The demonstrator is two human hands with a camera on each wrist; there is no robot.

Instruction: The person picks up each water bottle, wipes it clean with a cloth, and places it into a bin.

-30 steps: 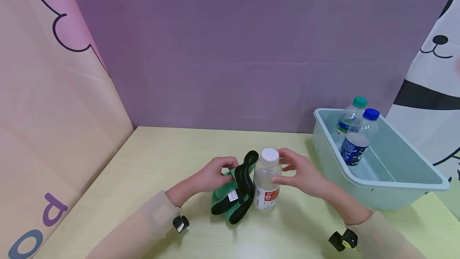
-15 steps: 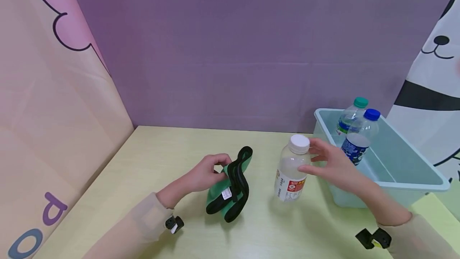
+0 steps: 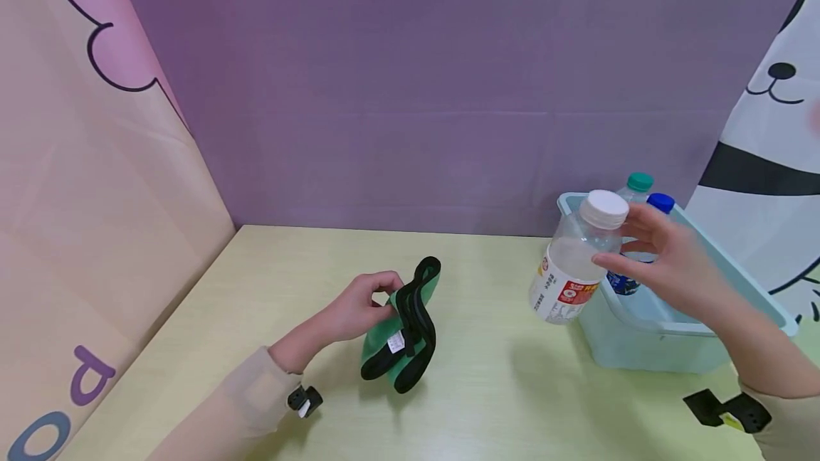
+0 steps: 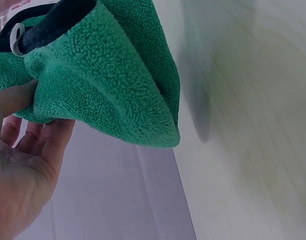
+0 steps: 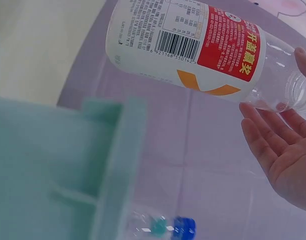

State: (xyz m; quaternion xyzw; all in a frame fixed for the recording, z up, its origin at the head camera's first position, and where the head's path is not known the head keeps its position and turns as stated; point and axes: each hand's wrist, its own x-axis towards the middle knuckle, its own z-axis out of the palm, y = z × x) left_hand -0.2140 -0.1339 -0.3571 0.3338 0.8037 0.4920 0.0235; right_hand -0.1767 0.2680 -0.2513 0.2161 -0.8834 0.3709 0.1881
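Observation:
In the head view the right hand (image 3: 673,258) grips a clear plastic bottle (image 3: 570,279) by its upper part, just under the white cap. The bottle is tilted and raised off the table, beside the left rim of the light blue bin. Its red and white label faces the camera in the right wrist view. The left hand (image 3: 359,308) pinches a folded green cloth (image 3: 383,336) with black edging and a small white tag. Green terry fabric (image 4: 103,80) fills the top of the left wrist view, thumb on one side and fingers beneath.
The light blue bin (image 3: 653,347) stands at the right of the pale wooden table (image 3: 307,255). Inside are a bottle with a green cap (image 3: 640,182) and one with a blue cap (image 3: 660,203), partly hidden by the hand and held bottle. A purple backdrop (image 3: 384,91) rises behind.
The right hand has lifted the bottle off the table and carried it right and up to the bin's edge, tilting it. The left hand has shifted slightly left with the cloth.

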